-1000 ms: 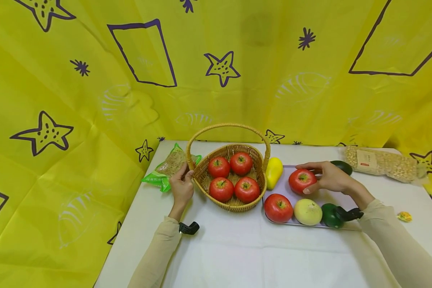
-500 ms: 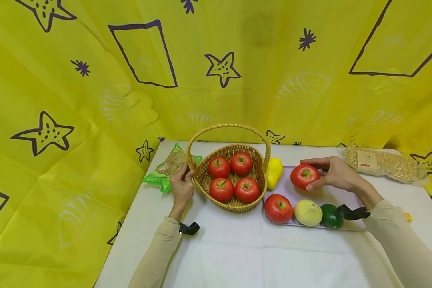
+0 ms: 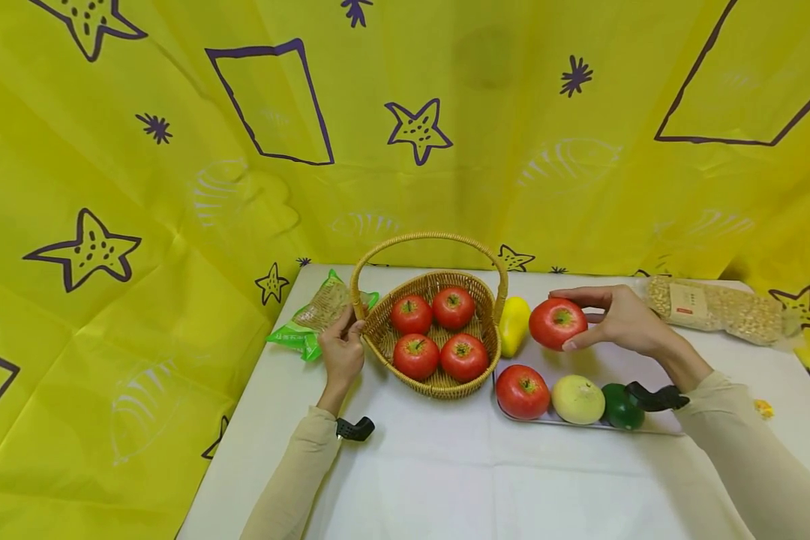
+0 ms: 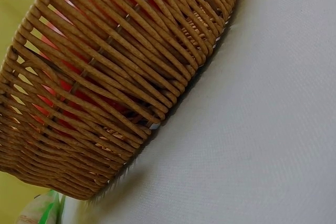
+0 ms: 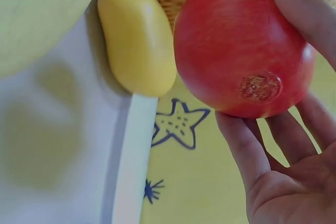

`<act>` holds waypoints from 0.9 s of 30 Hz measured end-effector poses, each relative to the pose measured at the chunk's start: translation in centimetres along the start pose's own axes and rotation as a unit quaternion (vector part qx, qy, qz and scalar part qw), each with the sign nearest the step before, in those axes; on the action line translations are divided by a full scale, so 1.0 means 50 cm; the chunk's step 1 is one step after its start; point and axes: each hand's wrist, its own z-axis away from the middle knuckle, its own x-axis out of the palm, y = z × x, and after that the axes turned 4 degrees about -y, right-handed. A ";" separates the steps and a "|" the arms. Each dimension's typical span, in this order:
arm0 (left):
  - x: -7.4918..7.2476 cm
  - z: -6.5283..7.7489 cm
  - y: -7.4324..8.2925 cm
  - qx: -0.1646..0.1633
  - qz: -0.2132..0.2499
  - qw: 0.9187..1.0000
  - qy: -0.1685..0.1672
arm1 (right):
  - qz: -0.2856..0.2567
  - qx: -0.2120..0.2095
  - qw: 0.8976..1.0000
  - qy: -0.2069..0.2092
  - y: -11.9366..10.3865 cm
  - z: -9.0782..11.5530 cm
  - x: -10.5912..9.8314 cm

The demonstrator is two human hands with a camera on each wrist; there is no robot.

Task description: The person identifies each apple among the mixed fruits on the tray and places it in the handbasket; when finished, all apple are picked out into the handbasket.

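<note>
Between thumb and fingers, my right hand (image 3: pixel 624 321) grips a red apple (image 3: pixel 558 324) above the lilac tray (image 3: pixel 617 358); its blossom end faces the right wrist camera. My left hand (image 3: pixel 342 351) pinches the left side of the wicker basket (image 3: pixel 439 390), at the foot of its arched handle. Several red apples (image 3: pixel 464 357) lie inside that basket. On the tray's near side are another red apple (image 3: pixel 523 391), a pale yellow-green round fruit (image 3: pixel 578 399) and a dark green round one (image 3: pixel 623 406). A yellow mango (image 3: pixel 514 327) sits between basket and tray.
Behind my left hand lies a green-edged plastic bag (image 3: pixel 320 307). A clear bag of pale grains (image 3: pixel 722 309) is at the back right, and a small yellow item (image 3: pixel 763 409) lies near my right sleeve. Yellow patterned cloth (image 3: pixel 405 150) hangs behind the white table (image 3: pixel 432 472).
My right hand has lifted the apple off the tray and carried it slightly left, toward the mango and basket. My left hand and the basket have stayed in place.
</note>
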 end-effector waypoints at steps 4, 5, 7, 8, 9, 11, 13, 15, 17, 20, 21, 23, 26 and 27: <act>0.001 0.000 0.002 -0.009 0.000 1.000 0.005 | -0.027 -0.017 0.999 -0.011 -0.011 -0.004 0.010; 0.002 0.000 0.002 -0.006 0.000 1.000 0.004 | -0.035 -0.021 0.999 -0.014 -0.013 -0.006 0.012; 0.001 0.000 0.000 0.000 0.003 1.000 0.003 | -0.047 -0.034 0.998 -0.018 -0.017 -0.009 0.015; 0.001 0.000 0.000 0.002 0.005 1.000 0.001 | -0.055 -0.042 0.997 -0.019 -0.018 -0.011 0.017; 0.001 0.000 0.000 0.004 0.005 1.000 0.001 | -0.060 -0.051 0.997 -0.021 -0.021 -0.012 0.019; 0.000 0.000 -0.001 0.006 0.006 1.000 -0.001 | -0.073 -0.069 0.995 -0.026 -0.027 -0.015 0.022; 0.000 0.001 -0.001 0.006 0.006 1.000 -0.001 | -0.085 -0.087 0.992 -0.031 -0.035 -0.018 0.025; -0.001 0.000 0.000 0.004 0.004 1.000 0.000 | -0.096 -0.104 0.989 -0.037 -0.043 -0.021 0.030; 0.000 -0.001 0.001 0.002 0.002 1.000 0.002 | -0.107 -0.117 0.987 -0.041 -0.052 -0.023 0.035; 0.001 -0.003 0.002 -0.003 0.003 1.000 0.003 | -0.120 -0.130 0.983 -0.046 -0.062 -0.029 0.044; 0.002 -0.003 0.002 -0.005 0.004 1.000 0.003 | -0.124 -0.133 0.982 -0.047 -0.065 -0.030 0.046; 0.003 -0.004 0.003 -0.009 0.004 1.000 0.002 | -0.130 -0.138 0.981 -0.048 -0.071 -0.034 0.051; 0.004 -0.004 0.013 -0.011 0.004 1.000 0.001 | -0.139 -0.143 0.979 -0.054 -0.078 -0.039 0.059; 0.004 -0.004 0.023 -0.010 0.005 1.000 0.000 | -0.140 -0.145 0.978 -0.056 -0.081 -0.041 0.062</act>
